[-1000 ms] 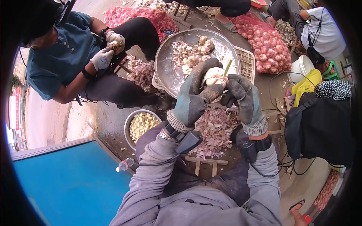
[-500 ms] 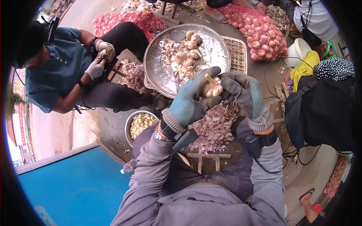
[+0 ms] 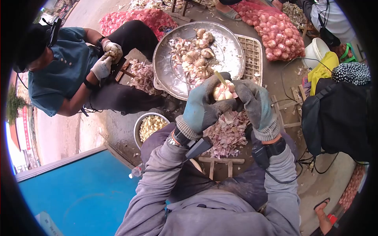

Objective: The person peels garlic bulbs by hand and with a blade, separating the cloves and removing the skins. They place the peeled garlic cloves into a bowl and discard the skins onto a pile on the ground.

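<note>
A partly peeled garlic bulb [image 3: 223, 93], white and pink with its stem pointing up, is held between my gloved hands above a heap of loose garlic skins [image 3: 227, 135]. My left hand [image 3: 204, 103], in a blue and grey work glove, grips the bulb from the left with thumb and fingers. My right hand [image 3: 256, 100], gloved the same way, has its fingers closed against the bulb's right side; what its fingertips pinch is hidden. Just beyond them lies a round metal pan [image 3: 230, 51] with whole garlic bulbs [image 3: 201, 53] and skins in it.
At my left stands a bowl of peeled cloves [image 3: 152, 126]. A co-worker [image 3: 63, 70] handles something small beside the pan. Red net sacks of garlic [image 3: 277, 37] lie behind, a plastic crate [image 3: 254, 55] under the pan's right side. Nearby are a blue board [image 3: 86, 192] and a black bag [image 3: 334, 118].
My right hand has shifted in closer against the bulb, its fingers now curled downward. The bulb's stem has tilted slightly. The whole view has shifted a little.
</note>
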Demonstrator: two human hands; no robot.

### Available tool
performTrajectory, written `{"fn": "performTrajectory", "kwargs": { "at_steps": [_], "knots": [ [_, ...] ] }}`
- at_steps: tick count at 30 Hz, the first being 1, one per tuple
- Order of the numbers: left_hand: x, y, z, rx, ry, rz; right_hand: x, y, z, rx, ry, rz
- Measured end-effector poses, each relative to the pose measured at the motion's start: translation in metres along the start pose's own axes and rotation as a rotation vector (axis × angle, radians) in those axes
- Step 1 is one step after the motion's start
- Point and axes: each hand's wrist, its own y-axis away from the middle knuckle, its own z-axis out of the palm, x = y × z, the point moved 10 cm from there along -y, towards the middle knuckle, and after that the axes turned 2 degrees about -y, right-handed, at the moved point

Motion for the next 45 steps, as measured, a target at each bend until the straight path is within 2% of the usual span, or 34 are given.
{"fn": "performTrajectory", "kwargs": {
  "at_steps": [1, 4, 8, 11, 13, 16, 20, 23, 26, 28, 29, 30, 32, 33, 36, 37, 39, 43, 45],
  "knots": [
    [-0.004, 0.001, 0.002, 0.005, 0.226, -0.065, -0.003, 0.001, -0.001, 0.005, 0.01, -0.056],
    [0.008, -0.002, 0.001, -0.011, 0.095, -0.011, -0.004, 0.004, 0.001, -0.024, 0.002, 0.021],
    [0.01, 0.0, 0.003, -0.045, 0.083, -0.023, -0.004, 0.005, 0.001, -0.046, -0.05, -0.011],
    [0.011, 0.001, 0.01, -0.089, 0.259, -0.095, -0.004, 0.006, -0.004, -0.002, -0.091, 0.057],
    [0.01, 0.001, 0.015, -0.153, 0.368, -0.102, 0.003, 0.005, -0.003, -0.059, -0.111, 0.122],
    [0.008, -0.003, 0.008, -0.107, 0.377, -0.123, 0.016, 0.004, -0.011, 0.0, -0.254, 0.151],
    [0.011, -0.008, -0.004, -0.021, 0.264, -0.067, 0.02, 0.005, -0.015, 0.016, -0.325, 0.184],
    [0.009, -0.009, -0.002, -0.011, 0.252, -0.108, 0.009, 0.005, -0.012, -0.015, -0.281, 0.183],
    [0.005, -0.008, 0.004, -0.004, 0.248, -0.107, 0.009, 0.004, -0.019, -0.048, -0.377, 0.165],
    [-0.002, -0.008, 0.01, -0.027, 0.225, -0.084, -0.015, 0.006, -0.009, -0.16, -0.06, 0.032],
    [-0.003, -0.009, 0.008, -0.014, 0.049, 0.002, -0.006, 0.004, -0.011, -0.099, -0.101, 0.1],
    [-0.009, -0.008, 0.009, -0.015, 0.051, 0.0, -0.004, 0.003, -0.005, -0.097, -0.102, 0.103],
    [-0.001, -0.005, 0.011, 0.022, -0.208, 0.165, -0.001, 0.002, -0.012, 0.101, 0.124, 0.086],
    [-0.005, -0.005, 0.008, 0.056, -0.19, 0.126, 0.007, 0.001, -0.01, 0.091, -0.008, 0.134],
    [0.007, -0.003, 0.008, 0.079, -0.268, 0.193, -0.001, 0.006, -0.006, 0.1, -0.007, 0.088],
    [0.006, -0.002, 0.007, 0.081, -0.269, 0.19, -0.001, 0.006, -0.004, 0.098, -0.009, 0.091],
    [-0.008, -0.003, 0.005, 0.073, -0.207, 0.065, 0.001, 0.008, -0.005, 0.144, 0.015, 0.127],
    [-0.016, -0.002, 0.005, 0.128, -0.13, 0.045, 0.007, 0.01, -0.013, 0.167, 0.032, 0.038],
    [-0.014, -0.003, 0.007, 0.129, 0.026, -0.01, 0.02, 0.01, -0.017, 0.104, -0.201, 0.12]
  ]
}}
